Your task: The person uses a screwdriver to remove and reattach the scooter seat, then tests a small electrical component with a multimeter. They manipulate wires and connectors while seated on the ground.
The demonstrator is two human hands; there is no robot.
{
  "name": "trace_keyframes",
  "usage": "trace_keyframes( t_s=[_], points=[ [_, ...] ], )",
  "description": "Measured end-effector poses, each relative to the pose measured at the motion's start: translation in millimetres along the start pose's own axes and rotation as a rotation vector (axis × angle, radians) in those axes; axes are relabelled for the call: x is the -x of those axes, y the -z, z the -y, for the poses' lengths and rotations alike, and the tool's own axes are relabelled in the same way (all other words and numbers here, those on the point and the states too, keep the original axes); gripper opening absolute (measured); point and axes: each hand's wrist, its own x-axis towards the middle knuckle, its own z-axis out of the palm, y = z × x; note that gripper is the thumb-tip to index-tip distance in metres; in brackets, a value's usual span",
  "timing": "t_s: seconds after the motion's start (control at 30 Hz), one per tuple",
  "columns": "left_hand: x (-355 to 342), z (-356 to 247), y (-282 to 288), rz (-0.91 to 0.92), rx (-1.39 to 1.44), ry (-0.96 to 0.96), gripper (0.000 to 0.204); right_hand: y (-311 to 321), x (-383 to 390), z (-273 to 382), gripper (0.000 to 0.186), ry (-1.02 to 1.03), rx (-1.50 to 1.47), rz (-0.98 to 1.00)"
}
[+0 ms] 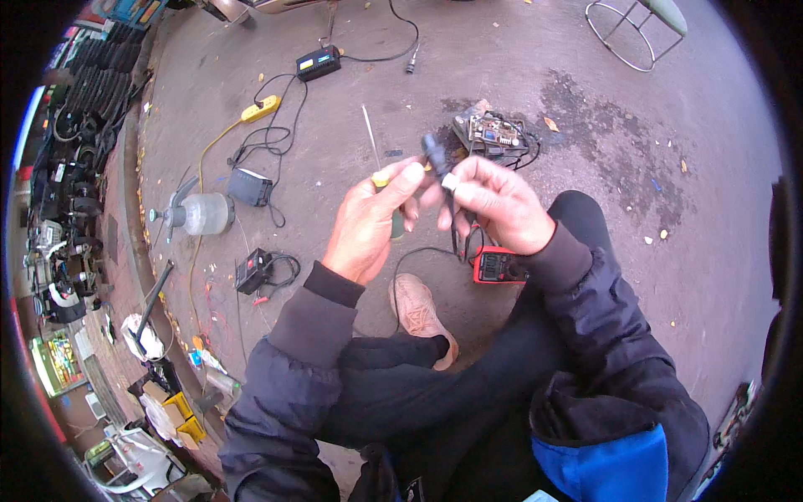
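Note:
My left hand [368,217] grips a screwdriver [381,178] with a yellow and green handle, its thin shaft pointing away from me. Beside it, my right hand [489,201] pinches a black cable connector [434,153], with a small white piece [450,182] at my thumb. A dark cable hangs below the fingers. On the ground under my right hand lies a red-cased multimeter [498,266], partly behind my wrist and knee. An opened device with exposed circuitry [493,132] lies just beyond my hands.
Around me are a black charger box [318,63], yellow power strip [260,109], grey box [249,186], translucent sprayer [205,213] and black adapter [253,272] with cables. A metal-legged stool [661,29] stands back right. Tires [84,100] and parts line the left. My shoe [418,314] is below.

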Motion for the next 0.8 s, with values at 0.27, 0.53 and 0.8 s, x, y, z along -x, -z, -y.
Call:
trace_keyframes(
  t_s=[0.27,0.53,0.8],
  points=[
    [4,-14,5,-0.046,-0.23,-0.052,0.04,-3,-1,-10,0.014,0.101,0.128,-0.029],
    [16,-26,6,0.05,-0.479,-0.187,0.051,12,-9,0,0.019,0.192,0.046,-0.237],
    [20,-33,2,-0.075,-0.438,-0.255,0.047,16,-9,-2,0.016,0.144,-0.025,-0.281]
  ],
)
